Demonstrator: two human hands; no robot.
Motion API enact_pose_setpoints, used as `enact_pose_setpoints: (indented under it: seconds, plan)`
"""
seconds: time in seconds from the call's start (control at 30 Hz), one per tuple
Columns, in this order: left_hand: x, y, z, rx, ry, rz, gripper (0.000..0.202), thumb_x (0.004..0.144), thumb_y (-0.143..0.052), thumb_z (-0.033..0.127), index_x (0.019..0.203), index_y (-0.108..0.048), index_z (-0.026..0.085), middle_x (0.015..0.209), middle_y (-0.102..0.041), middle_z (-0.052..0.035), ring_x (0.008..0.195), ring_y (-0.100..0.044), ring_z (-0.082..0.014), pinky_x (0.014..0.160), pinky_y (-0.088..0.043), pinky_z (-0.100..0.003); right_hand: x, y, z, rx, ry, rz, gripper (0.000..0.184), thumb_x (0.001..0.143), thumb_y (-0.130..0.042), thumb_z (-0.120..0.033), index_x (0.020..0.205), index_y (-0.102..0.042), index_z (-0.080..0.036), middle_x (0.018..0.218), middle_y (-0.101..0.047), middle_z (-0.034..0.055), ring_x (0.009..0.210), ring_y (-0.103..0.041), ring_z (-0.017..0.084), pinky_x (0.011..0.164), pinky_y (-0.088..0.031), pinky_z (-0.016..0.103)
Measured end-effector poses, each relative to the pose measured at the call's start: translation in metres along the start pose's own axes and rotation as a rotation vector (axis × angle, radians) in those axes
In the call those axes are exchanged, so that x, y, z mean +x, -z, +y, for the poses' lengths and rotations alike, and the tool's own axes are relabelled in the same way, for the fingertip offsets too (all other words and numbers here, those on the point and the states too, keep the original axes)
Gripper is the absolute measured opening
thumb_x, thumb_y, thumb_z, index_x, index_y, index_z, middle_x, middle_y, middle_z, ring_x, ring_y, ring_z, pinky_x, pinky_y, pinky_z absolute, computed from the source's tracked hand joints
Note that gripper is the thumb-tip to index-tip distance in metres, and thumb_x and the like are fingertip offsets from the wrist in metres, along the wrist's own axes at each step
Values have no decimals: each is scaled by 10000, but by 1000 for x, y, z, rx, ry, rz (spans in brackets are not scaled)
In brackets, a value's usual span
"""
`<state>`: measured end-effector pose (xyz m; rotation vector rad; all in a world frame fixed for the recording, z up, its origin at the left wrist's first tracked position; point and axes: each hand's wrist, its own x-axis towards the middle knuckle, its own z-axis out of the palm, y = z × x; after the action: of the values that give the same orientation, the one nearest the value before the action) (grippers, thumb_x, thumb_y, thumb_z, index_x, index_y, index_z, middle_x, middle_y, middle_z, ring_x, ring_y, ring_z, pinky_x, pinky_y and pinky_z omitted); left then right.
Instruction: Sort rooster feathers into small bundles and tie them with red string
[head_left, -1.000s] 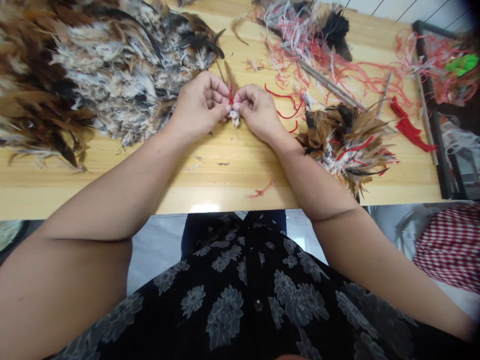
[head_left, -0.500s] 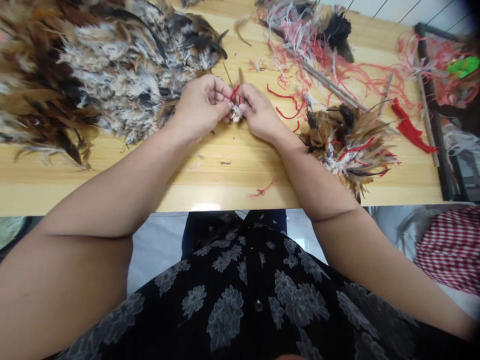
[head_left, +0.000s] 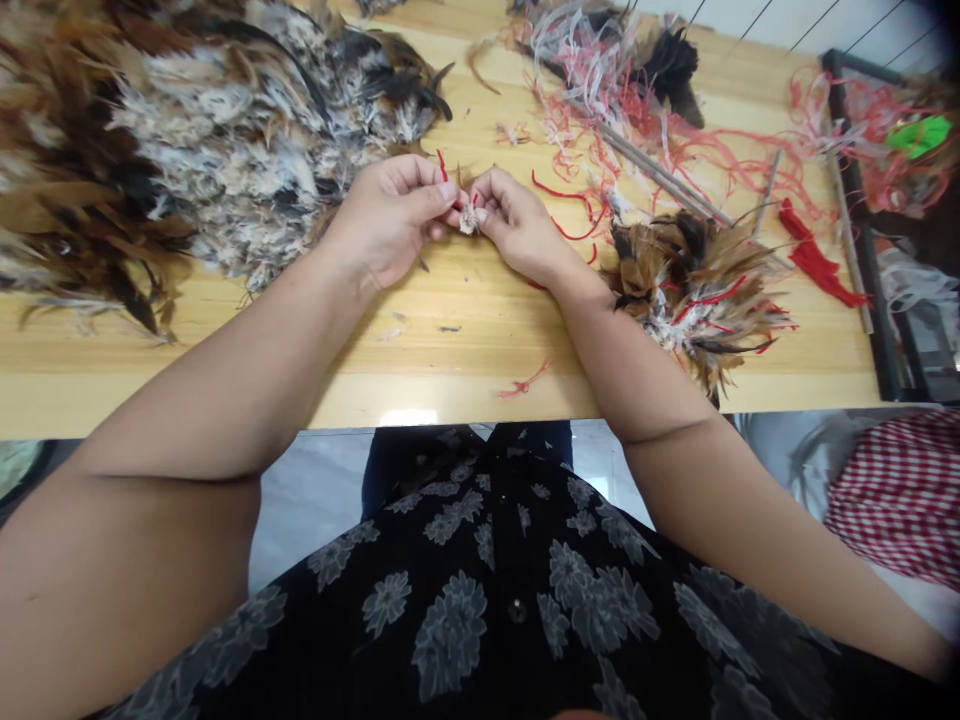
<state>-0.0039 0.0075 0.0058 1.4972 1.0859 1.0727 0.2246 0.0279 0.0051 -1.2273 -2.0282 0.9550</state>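
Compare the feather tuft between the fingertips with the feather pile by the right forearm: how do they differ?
The tuft looks far smaller than the pile. The tuft is between the left hand and right hand; the pile lies on the table. The tuft shows mainly its whitish end; the pile shows mostly brown feathers. Both have red strands and whitish fluff.

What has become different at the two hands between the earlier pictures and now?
The left hand shifted slightly left, its thumb now higher; the red strip it pinches leans left. The right hand stays at the small feather bundle. The large feather pile is unchanged.
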Motion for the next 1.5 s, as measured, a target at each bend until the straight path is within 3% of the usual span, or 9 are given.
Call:
enact_pose_setpoints:
  seconds: [0.2, 0.3, 0.53, 0.67, 0.93, 1.13, 1.37, 1.43, 1.5]
  plan:
    - [-6, -7, 14, -331, 73, -3, 314, 981, -1035, 299, 878, -738, 303, 969, -880, -40, 863, -834, -227, 708, -583, -354, 5, -4, 14, 105, 59, 13, 356, 1231, -821, -588, 1094, -687, -289, 1148, -809, 44, 1131, -766, 254, 1147, -643, 405]
    - [-7, -13, 17, -409, 93, 58, 305, 992, -1022, 201, 843, -775, 296, 890, -854, -25, 798, -785, -192, 659, -553, -285, 8, -7, 22, 184, 95, 4, 457, 1205, -850, -691, 1085, -684, -282, 1102, -795, 28, 1068, -755, 232, 1064, -629, 379]
    - [-2, -11, 5, -373, 32, 24, 364, 918, -1137, 296, 863, -779, 331, 807, -817, 35, 751, -765, -192, 660, -548, -313, 10, -7, 18, 356, 19, -8, 527, 1051, -1021, -695, 1019, -692, -285, 1027, -779, 2, 910, -634, 175, 929, -580, 346]
    - [0, -9, -1, -338, 46, 9, 472, 901, -1216, 387, 925, -749, 324, 840, -826, 25, 859, -829, -243, 735, -587, -370, 6, -4, 11, 453, -2, 15, 506, 1017, -1051, -670, 986, -709, -298, 1018, -785, 6, 937, -711, 200, 985, -635, 371]
    - [1, -10, -2, -308, 18, -29, 472, 824, -1226, 455, 936, -783, 336, 811, -823, 44, 754, -765, -216, 695, -556, -370, 6, 0, 6, 362, -54, 37, 435, 1090, -1008, -468, 893, -670, -278, 985, -804, -12, 1099, -801, 213, 1170, -681, 375]
    - [1, -12, 6, -319, 86, 77, 401, 890, -1110, 183, 957, -739, 321, 797, -777, 32, 783, -772, -252, 708, -513, -385, 11, -2, 13, 369, 18, 9, 375, 1097, -932, -479, 940, -645, -294, 1067, -811, -2, 1116, -737, 207, 1182, -626, 381]
    - [-10, -15, 34, -182, 158, 34, 393, 1001, -874, -107, 869, -763, 246, 778, -745, 10, 686, -695, -172, 689, -505, -304, 9, 7, 2, 323, 67, 57, 707, 765, -908, -1046, 860, -714, -372, 1071, -775, 89, 1156, -659, 314, 1304, -588, 491]
    - [-11, -16, 37, -175, 169, 21, 406, 977, -817, -152, 860, -785, 236, 772, -755, 10, 657, -671, -149, 651, -500, -272, 4, 10, -4, 281, 56, 64, 696, 801, -852, -1070, 851, -752, -383, 1090, -794, 104, 1192, -670, 334, 1318, -590, 503]
    - [-11, -16, 38, -170, 186, 26, 427, 968, -757, -189, 849, -797, 220, 762, -758, 9, 624, -640, -128, 621, -486, -249, 0, 12, -8, 233, 58, 52, 579, 892, -838, -958, 872, -774, -383, 1146, -821, 103, 1241, -696, 340, 1338, -589, 496]
